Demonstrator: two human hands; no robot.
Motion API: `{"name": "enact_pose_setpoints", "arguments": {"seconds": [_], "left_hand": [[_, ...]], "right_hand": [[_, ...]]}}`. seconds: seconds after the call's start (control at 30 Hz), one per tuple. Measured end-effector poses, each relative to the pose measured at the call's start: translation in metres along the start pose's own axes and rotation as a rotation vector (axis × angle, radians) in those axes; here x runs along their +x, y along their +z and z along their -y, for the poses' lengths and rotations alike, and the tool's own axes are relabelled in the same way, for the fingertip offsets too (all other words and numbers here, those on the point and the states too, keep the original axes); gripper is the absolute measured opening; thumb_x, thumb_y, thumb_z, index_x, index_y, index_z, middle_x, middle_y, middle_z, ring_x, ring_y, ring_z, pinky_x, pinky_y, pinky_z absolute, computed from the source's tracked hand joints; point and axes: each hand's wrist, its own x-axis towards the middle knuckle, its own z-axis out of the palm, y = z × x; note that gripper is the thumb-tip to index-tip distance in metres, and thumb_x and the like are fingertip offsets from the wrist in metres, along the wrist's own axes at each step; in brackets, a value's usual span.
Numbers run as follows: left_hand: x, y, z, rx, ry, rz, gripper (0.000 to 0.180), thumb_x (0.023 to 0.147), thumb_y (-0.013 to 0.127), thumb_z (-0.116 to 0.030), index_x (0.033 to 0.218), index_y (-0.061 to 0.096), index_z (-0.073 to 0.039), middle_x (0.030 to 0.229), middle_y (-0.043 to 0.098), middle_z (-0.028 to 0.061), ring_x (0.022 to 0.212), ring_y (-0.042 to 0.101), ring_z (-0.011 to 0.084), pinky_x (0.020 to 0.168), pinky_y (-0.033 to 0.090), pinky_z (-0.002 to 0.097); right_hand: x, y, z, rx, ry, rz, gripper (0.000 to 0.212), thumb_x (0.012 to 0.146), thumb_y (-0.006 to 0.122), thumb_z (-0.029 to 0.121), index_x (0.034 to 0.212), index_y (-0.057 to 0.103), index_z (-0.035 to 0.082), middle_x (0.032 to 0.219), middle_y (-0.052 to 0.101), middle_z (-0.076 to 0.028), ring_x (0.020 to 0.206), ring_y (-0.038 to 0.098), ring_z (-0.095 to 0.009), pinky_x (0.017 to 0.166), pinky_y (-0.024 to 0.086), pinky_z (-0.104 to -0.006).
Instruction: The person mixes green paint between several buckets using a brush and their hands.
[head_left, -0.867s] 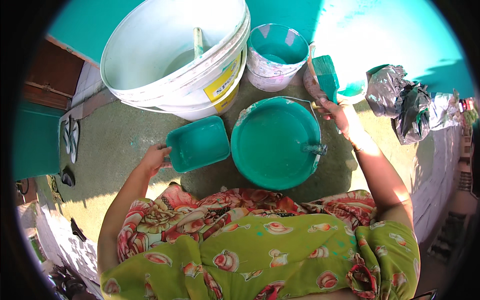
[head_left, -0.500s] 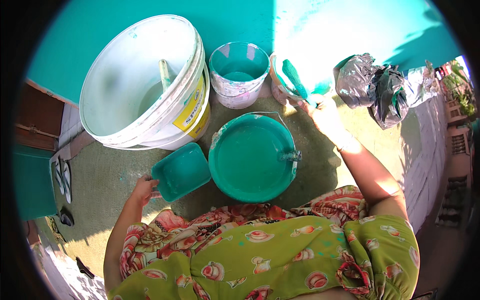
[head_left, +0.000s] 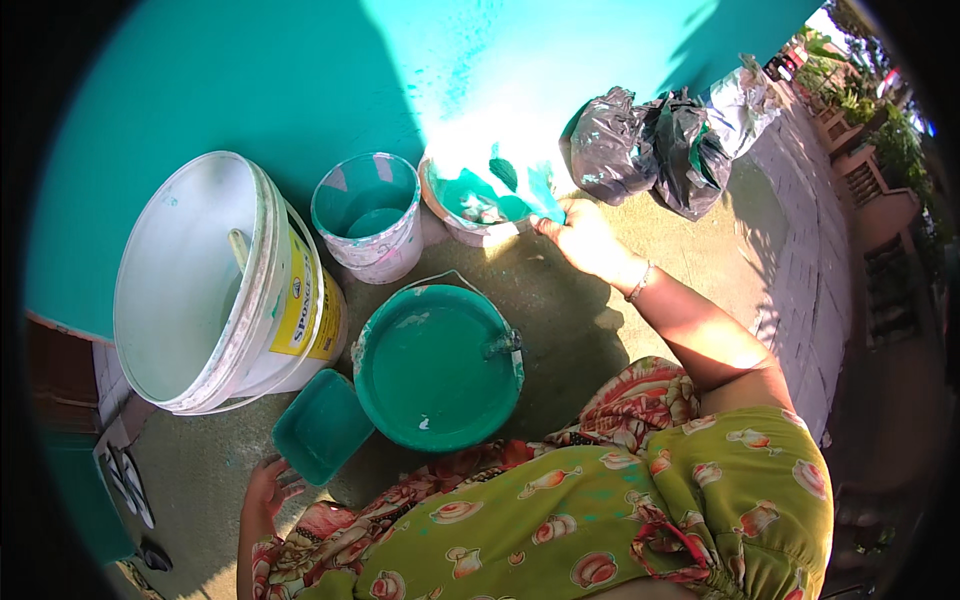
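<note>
My right hand is closed around the handle of a paintbrush coated in teal paint. The brush is over a low, paint-stained tub by the wall; glare washes out part of it. At lower left, my left hand has its fingers apart beside the corner of a small teal rectangular tray. That tray leans against a round bucket of teal paint, which has a wire handle and a dark clip on its rim.
A large white bucket tilts at left with a stick inside. Between it and the tub stands a smaller paint-smeared bucket. Black plastic bags lie against the teal wall. Slippers rest at far left.
My view has turned rightward. My right hand has brought the brush over the tub. My left hand's fingers have come off the tray's edge.
</note>
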Motion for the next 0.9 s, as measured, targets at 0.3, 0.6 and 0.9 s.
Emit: {"name": "enact_pose_setpoints", "arguments": {"seconds": [0.3,0.6,0.9], "left_hand": [[-0.131,0.056,-0.122,1.639,0.114,-0.096,0.056,0.075,0.063,-0.007,0.128,0.050,0.006,0.124,0.054,0.0274,0.115,0.052,0.0418,0.097,0.043,0.0453],[-0.225,0.351,-0.229,1.354,1.855,0.066,0.051,0.074,0.053,0.011,0.124,0.047,0.002,0.127,0.050,0.0244,0.119,0.047,0.0425,0.103,0.037,0.0504],[-0.181,0.591,-0.168,0.697,2.284,0.126,0.047,0.085,0.055,-0.016,0.129,0.048,-0.002,0.145,0.031,0.0228,0.138,0.018,0.0464,0.104,0.010,0.0728]], "right_hand": [[0.047,-0.060,-0.012,-0.920,-0.092,-0.271,0.022,0.082,0.059,0.018,0.099,0.066,0.004,0.090,0.066,-0.018,0.083,0.068,-0.032,0.069,0.053,-0.0420],[0.052,-0.102,-0.048,-0.734,0.213,-0.631,0.026,0.089,0.043,0.017,0.102,0.062,0.004,0.106,0.058,-0.019,0.099,0.060,-0.034,0.082,0.048,-0.0440],[0.030,-0.035,-0.047,-1.094,-0.102,-0.949,0.034,0.092,0.046,0.029,0.117,0.054,0.008,0.104,0.054,-0.011,0.094,0.058,-0.027,0.082,0.047,-0.0468]]}}
